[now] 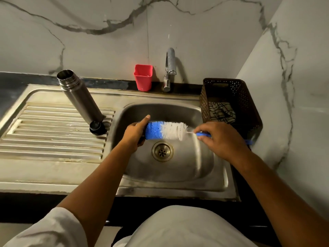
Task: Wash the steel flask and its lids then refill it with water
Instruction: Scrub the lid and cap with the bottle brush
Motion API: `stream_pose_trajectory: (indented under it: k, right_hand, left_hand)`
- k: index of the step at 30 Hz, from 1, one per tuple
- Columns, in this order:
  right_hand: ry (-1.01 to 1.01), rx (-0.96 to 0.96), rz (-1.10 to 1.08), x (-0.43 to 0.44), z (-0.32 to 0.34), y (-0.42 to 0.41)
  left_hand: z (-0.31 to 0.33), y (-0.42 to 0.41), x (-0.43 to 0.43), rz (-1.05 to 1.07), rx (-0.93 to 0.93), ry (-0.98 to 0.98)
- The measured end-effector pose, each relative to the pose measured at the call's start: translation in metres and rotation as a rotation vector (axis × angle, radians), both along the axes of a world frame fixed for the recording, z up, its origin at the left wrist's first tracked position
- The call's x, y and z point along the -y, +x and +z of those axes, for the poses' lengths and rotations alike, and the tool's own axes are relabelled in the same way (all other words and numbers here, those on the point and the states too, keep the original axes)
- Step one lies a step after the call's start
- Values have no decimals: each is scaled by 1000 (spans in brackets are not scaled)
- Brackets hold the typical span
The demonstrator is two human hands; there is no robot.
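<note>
Left hand (135, 134): clenched round a small dark piece, mostly hidden, probably 1 of the lids, over the sink (178, 172).
Right hand (222, 139): pinching the brush (165, 131) by its blue handle, with the bristle tip at the left hand.
Flask (80, 97): open, upright on the draining surface, far left; black lid (97, 128) just beside its base.
Technique: twist the bristles round rim and threads, keeping the work over the basin.

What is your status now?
Right hand grips brush handle; left hand curled at blue tip, contents hidden. Flask open on drainboard, black lid beside. Nothing blocking.
</note>
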State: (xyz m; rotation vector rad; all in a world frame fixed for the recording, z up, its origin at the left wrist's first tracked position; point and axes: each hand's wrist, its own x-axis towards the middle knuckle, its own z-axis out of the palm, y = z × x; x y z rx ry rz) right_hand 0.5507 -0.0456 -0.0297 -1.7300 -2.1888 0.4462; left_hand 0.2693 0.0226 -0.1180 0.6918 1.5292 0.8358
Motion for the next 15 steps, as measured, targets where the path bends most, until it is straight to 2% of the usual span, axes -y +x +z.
stream_pose_trajectory:
  k: [2,5,7,9,11,15]
  right_hand:
    - [-310,-211,-44,-4,-3,2]
    - [-812,-547,-136,-5,-1,4]
    - [-894,-571,-122,-2,-1,-1]
    - [-773,-527,-79,2,0,-12]
    - [-478,-393,-51,2,1,-19]
    - [124,6,-36,0,6,-23]
  left_hand:
    - [6,-6,-2,-8,27,86]
    - [18,-17,-9,-40,147,98]
    - [24,-21,-13,-13,212,109]
    - [26,-25,-16,39,253,99]
    - [28,-26,-16,96,277,63]
    - [29,-29,-17,92,243,-48]
